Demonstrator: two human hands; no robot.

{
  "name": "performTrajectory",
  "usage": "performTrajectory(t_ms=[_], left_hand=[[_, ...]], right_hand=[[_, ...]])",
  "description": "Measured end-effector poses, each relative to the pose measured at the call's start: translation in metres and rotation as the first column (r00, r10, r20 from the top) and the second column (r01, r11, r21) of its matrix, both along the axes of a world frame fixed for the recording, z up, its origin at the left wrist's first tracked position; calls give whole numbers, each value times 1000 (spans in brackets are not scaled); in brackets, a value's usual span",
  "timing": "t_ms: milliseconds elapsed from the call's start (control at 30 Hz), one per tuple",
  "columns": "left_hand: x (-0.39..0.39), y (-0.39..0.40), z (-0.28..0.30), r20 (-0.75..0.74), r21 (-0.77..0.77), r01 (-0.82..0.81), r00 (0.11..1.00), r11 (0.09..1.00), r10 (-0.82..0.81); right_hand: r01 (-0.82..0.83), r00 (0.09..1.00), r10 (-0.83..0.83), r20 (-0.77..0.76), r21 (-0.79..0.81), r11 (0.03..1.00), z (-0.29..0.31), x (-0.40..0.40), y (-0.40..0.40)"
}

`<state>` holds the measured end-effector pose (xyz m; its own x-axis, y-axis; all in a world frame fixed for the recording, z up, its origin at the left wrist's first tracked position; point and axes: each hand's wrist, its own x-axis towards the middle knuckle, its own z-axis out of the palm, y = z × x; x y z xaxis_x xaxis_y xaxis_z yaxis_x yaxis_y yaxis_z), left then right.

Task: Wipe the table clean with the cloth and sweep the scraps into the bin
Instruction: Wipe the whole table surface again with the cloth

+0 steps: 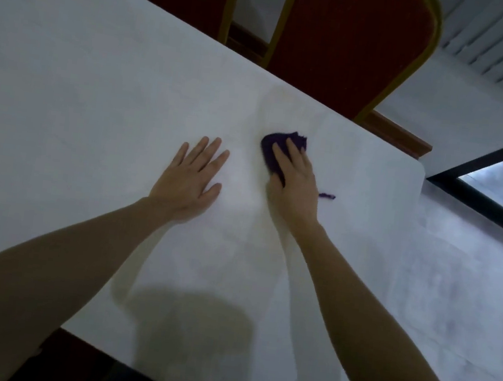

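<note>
A dark purple cloth [272,148] lies bunched on the white-covered table [82,90], near its far right corner. My right hand [295,183] presses flat on the cloth with straight fingers; a loose purple strand [327,196] sticks out by the wrist. My left hand [190,178] rests flat on the tablecloth to the left of the cloth, fingers spread, holding nothing. A faint yellowish stain [286,99] shows on the tablecloth just beyond the cloth. No bin or scraps are in view.
Two red chairs with gold frames [350,44] stand against the table's far edge. The table's right corner [418,166] drops off toward a dark-framed window [497,189]. White pleated drapery [499,46] hangs at the top right.
</note>
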<state>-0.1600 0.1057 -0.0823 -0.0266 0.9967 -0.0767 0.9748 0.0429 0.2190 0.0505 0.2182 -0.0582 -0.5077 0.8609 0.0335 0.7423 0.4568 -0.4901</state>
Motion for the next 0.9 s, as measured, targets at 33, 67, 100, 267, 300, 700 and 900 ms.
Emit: performTrajectory(t_ms=[33, 67, 100, 267, 300, 700, 900], left_hand=[[-4, -2, 1, 1, 0, 0, 1000, 1000, 0], [-12, -4, 3, -5, 4, -6, 1000, 1000, 6], [-24, -7, 4, -15, 8, -19, 1000, 1000, 19], [-112, -30, 11, -44, 22, -111, 993, 994, 112], [-130, -34, 12, -55, 22, -138, 989, 990, 139], [-198, -60, -7, -51, 35, -181, 982, 983, 183], [-201, -60, -8, -66, 36, -161, 984, 986, 163]], right_hand=[[-28, 1000, 28, 14, 0, 1000, -1, 12, -13], [-30, 999, 30, 29, 1, 1000, -3, 26, -22], [-8, 999, 8, 43, 3, 1000, -3, 40, -28], [252, 967, -252, 36, 18, 968, 3, 50, 2], [303, 953, -303, 25, 13, 953, 3, 36, 14], [37, 999, -37, -6, -2, 999, -3, -186, -34], [47, 998, -48, 43, 23, 999, -6, -129, -100]])
